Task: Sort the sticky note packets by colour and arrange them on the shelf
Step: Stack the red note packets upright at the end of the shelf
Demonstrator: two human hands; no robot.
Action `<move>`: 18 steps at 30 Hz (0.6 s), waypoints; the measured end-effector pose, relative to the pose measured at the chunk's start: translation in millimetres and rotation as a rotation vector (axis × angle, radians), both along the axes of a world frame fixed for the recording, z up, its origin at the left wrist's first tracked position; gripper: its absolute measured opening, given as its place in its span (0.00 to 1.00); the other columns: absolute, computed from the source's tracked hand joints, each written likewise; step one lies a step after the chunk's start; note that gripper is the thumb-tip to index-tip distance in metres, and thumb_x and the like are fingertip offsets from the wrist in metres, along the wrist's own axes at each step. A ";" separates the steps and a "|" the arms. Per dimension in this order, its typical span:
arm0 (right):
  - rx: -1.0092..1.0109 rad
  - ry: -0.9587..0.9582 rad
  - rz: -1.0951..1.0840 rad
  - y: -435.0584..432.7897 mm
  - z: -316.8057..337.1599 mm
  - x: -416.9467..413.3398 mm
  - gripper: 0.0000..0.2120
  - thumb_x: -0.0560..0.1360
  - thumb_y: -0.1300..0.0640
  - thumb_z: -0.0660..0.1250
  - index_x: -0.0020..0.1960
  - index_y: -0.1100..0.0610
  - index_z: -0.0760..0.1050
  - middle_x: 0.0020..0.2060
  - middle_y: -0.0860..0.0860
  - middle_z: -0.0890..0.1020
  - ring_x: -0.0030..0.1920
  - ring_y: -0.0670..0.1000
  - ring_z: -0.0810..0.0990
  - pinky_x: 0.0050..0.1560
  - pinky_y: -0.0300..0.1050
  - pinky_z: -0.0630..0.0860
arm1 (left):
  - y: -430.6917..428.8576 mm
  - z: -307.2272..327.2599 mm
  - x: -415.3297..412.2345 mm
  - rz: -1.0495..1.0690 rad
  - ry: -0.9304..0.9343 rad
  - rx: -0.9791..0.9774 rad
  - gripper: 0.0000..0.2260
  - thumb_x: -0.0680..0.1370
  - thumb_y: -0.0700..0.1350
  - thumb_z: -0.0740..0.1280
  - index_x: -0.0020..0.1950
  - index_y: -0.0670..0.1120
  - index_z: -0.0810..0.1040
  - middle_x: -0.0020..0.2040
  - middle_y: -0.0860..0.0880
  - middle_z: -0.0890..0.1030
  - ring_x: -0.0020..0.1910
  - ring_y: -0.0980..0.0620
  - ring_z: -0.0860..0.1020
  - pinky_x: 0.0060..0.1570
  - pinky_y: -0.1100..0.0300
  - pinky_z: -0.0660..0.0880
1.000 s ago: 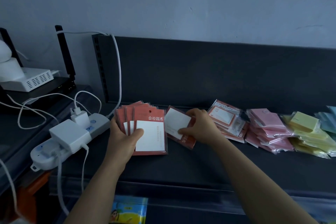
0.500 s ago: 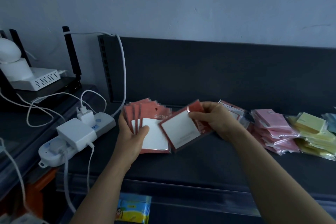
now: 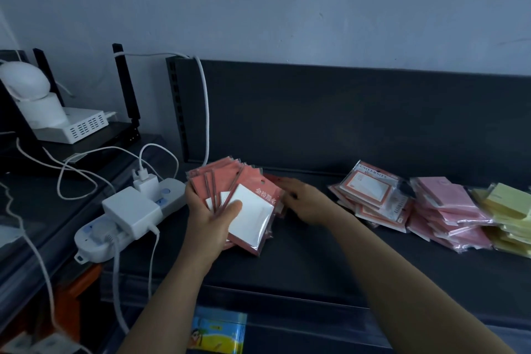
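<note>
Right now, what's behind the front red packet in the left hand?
More red packets fanned behind the front packet, in the left hand. Their lower parts are covered; count unclear.

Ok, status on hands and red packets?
Left hand grips fanned red packets. Right hand at their right edge, grip unclear. Pink pile and yellow pile sit further right on shelf. Power strip close on left.

We find the fan of packets (image 3: pixel 253 215) in the left grip (image 3: pixel 207 221), over the shelf (image 3: pixel 316 261). The right grip (image 3: pixel 307 201) sits just right of the fan. Right of it, in a row on the shelf, lie the nearest pile (image 3: pixel 370 198), middle pile (image 3: pixel 448 210) and far pile (image 3: pixel 505 210). Left of the left grip lies a power strip (image 3: pixel 94 241), with a router (image 3: pixel 83 126) behind it.
</note>
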State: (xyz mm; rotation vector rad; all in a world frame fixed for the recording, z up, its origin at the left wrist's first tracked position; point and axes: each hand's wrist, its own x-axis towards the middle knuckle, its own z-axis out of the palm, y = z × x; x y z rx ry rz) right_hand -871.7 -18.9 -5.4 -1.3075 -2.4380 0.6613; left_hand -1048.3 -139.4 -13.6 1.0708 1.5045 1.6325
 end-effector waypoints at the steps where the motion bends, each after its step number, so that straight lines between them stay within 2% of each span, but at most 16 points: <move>1: -0.014 -0.055 0.012 -0.5 -3.5 -0.6 0.17 0.81 0.55 0.57 0.69 0.53 0.72 0.67 0.51 0.73 0.65 0.52 0.72 0.64 0.44 0.68 | 1.1 -1.1 -1.0 0.006 -0.004 -0.004 0.28 0.77 0.38 0.68 0.70 0.55 0.58 0.54 0.55 0.79 0.51 0.55 0.80 0.38 0.58 0.79; 3: 0.004 -0.073 -0.050 -0.7 -4.9 3.7 0.15 0.81 0.51 0.58 0.63 0.54 0.76 0.62 0.50 0.77 0.60 0.53 0.75 0.59 0.44 0.71 | 3.1 -3.6 -3.8 0.035 -0.002 0.000 0.31 0.77 0.38 0.68 0.72 0.56 0.56 0.57 0.53 0.78 0.54 0.52 0.79 0.45 0.51 0.80; 4: 0.007 -0.038 -0.120 -0.8 -3.3 8.3 0.14 0.79 0.49 0.61 0.59 0.53 0.78 0.57 0.50 0.80 0.55 0.52 0.77 0.53 0.42 0.72 | 4.3 -5.1 -5.5 0.057 0.009 0.010 0.32 0.76 0.38 0.68 0.73 0.55 0.55 0.59 0.52 0.77 0.55 0.52 0.79 0.49 0.52 0.78; 6: 0.033 -0.010 -0.230 -1.1 0.5 18.4 0.16 0.74 0.45 0.68 0.56 0.54 0.79 0.52 0.50 0.81 0.49 0.50 0.78 0.47 0.42 0.72 | 4.8 -5.3 -7.5 0.087 0.022 0.027 0.33 0.76 0.37 0.68 0.74 0.52 0.54 0.61 0.50 0.76 0.54 0.56 0.77 0.46 0.62 0.75; 8: 0.026 -0.049 -0.233 -0.6 2.8 23.6 0.25 0.69 0.41 0.72 0.61 0.53 0.76 0.58 0.51 0.79 0.54 0.50 0.77 0.54 0.46 0.75 | 5.6 -4.6 -7.3 0.081 0.023 0.034 0.33 0.76 0.37 0.68 0.74 0.52 0.54 0.61 0.50 0.77 0.53 0.58 0.77 0.43 0.64 0.73; 9: -0.002 -0.072 -0.219 0.1 2.4 24.2 0.32 0.69 0.40 0.72 0.68 0.53 0.70 0.66 0.52 0.73 0.63 0.52 0.73 0.62 0.49 0.73 | 6.0 -4.5 -7.0 0.072 0.017 0.034 0.33 0.76 0.37 0.68 0.74 0.53 0.54 0.61 0.51 0.77 0.53 0.58 0.77 0.42 0.65 0.73; 10: -0.049 -0.104 -0.208 0.1 1.8 24.1 0.39 0.69 0.38 0.70 0.74 0.53 0.62 0.74 0.54 0.63 0.72 0.54 0.64 0.70 0.51 0.65 | 6.3 -4.0 -6.3 0.068 0.010 0.033 0.33 0.77 0.37 0.68 0.74 0.53 0.54 0.60 0.51 0.77 0.53 0.58 0.77 0.41 0.65 0.75; 11: -0.099 -0.139 -0.201 1.0 0.5 23.3 0.45 0.70 0.37 0.69 0.77 0.54 0.53 0.77 0.54 0.54 0.76 0.55 0.54 0.74 0.53 0.57 | 6.4 -3.7 -6.0 0.071 0.009 0.034 0.33 0.77 0.37 0.68 0.74 0.53 0.54 0.60 0.52 0.77 0.52 0.58 0.77 0.41 0.63 0.76; 12: -0.131 -0.174 -0.193 1.6 -0.4 22.5 0.48 0.71 0.35 0.67 0.78 0.54 0.47 0.78 0.53 0.48 0.77 0.55 0.47 0.75 0.54 0.52 | 6.2 -3.1 -6.1 0.076 0.012 0.035 0.33 0.77 0.37 0.68 0.74 0.53 0.54 0.59 0.52 0.77 0.53 0.57 0.77 0.45 0.60 0.77; 13: -0.145 -0.188 -0.192 3.4 -1.5 22.2 0.49 0.71 0.34 0.67 0.78 0.55 0.45 0.78 0.52 0.48 0.77 0.54 0.46 0.75 0.54 0.51 | 6.5 -3.5 -7.1 0.080 0.020 0.035 0.33 0.76 0.37 0.68 0.74 0.54 0.54 0.59 0.53 0.77 0.53 0.57 0.77 0.51 0.55 0.77; 14: -0.144 -0.185 -0.197 4.4 -1.6 22.7 0.49 0.70 0.34 0.67 0.78 0.55 0.46 0.77 0.52 0.52 0.77 0.55 0.50 0.75 0.54 0.54 | 6.6 -3.7 -7.7 0.080 0.028 0.033 0.33 0.76 0.37 0.68 0.74 0.54 0.54 0.59 0.53 0.77 0.54 0.56 0.77 0.56 0.52 0.75; 16: -0.136 -0.163 -0.220 5.7 -0.8 24.4 0.49 0.67 0.34 0.70 0.77 0.55 0.51 0.74 0.53 0.58 0.73 0.55 0.59 0.71 0.54 0.62 | 6.4 -4.5 -8.2 0.076 0.035 0.031 0.33 0.76 0.38 0.68 0.74 0.54 0.54 0.60 0.53 0.76 0.56 0.55 0.77 0.58 0.51 0.73; 18: -0.147 -0.165 -0.251 3.5 0.9 25.7 0.51 0.63 0.35 0.74 0.76 0.53 0.53 0.70 0.53 0.60 0.71 0.56 0.61 0.69 0.55 0.66 | 6.1 -5.0 -7.6 0.077 0.043 0.030 0.33 0.76 0.38 0.68 0.74 0.54 0.54 0.60 0.53 0.76 0.56 0.56 0.77 0.57 0.52 0.73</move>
